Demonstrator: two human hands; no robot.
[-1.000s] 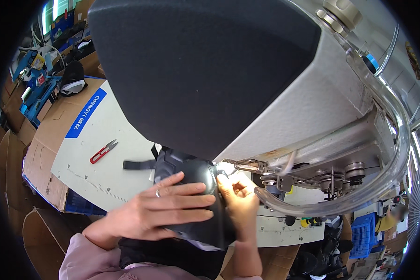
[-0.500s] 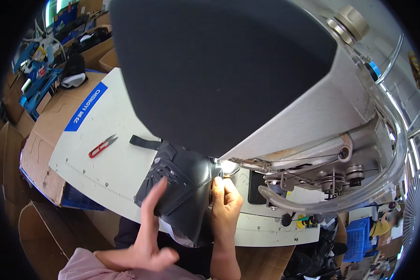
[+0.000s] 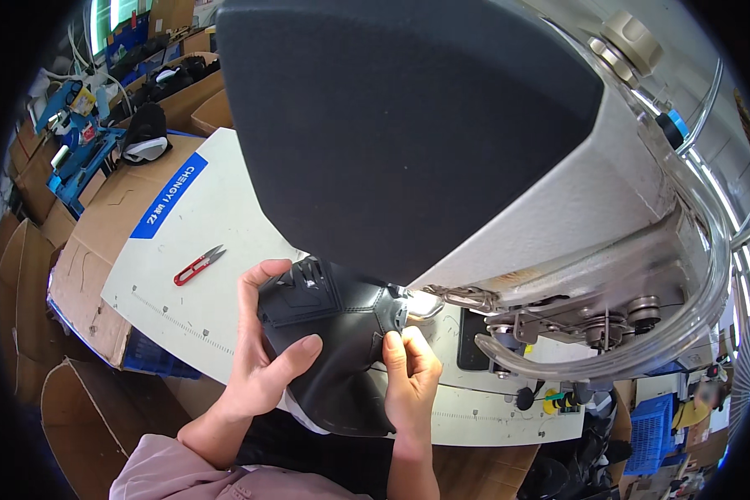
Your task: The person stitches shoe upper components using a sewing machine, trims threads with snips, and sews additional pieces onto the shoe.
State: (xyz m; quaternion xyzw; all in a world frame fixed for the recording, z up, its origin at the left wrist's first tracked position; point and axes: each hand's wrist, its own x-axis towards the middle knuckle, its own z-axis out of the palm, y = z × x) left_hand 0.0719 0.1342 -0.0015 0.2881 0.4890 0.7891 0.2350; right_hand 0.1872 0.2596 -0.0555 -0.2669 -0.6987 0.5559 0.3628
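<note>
A black leather-like piece (image 3: 333,367) with a raised, moulded panel and stitched seams lies in front of me, bent over the near side of the white table. A white layer shows along its lower edge. My left hand (image 3: 258,371) is closed on its left side, thumb on top and index finger round the panel's far corner; the other fingers are hidden. Beside the lit stitching area, my right hand (image 3: 412,379) pinches the piece's right edge between thumb and fingers. The big sewing machine head (image 3: 417,125) hangs over both and hides the far end of the piece.
Red-handled thread snips (image 3: 198,265) lie on the white table (image 3: 167,283) at left. A dark phone-like slab (image 3: 473,340) sits under the machine's right side. Cardboard boxes (image 3: 83,267) border the left, a blue crate (image 3: 650,433) the right. A clear curved tube (image 3: 712,275) arcs round the machine.
My left hand, earlier spread above the piece, has come down and taken hold of its left side. The piece has turned, its panel shifting up. My right hand keeps its pinch, slightly lower.
</note>
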